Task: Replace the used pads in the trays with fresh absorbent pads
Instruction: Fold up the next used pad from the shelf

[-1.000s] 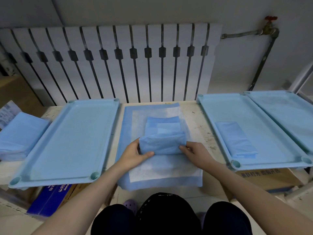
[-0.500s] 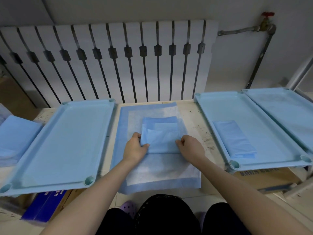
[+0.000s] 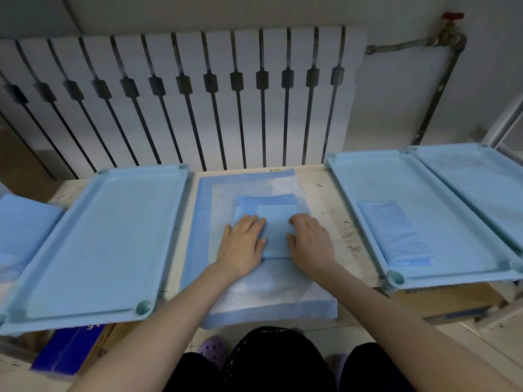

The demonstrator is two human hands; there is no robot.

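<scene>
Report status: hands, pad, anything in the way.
Left hand, right hand open, pressing flat on folded blue absorbent pad. It lies on unfolded blue-edged white pad. Nothing else on top.

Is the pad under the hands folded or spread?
Folded: small pad shows layered edges; left hand and right hand press it atop a spread pad.

a folded pad lies on an open pad, between the left tray and the right tray.
</scene>
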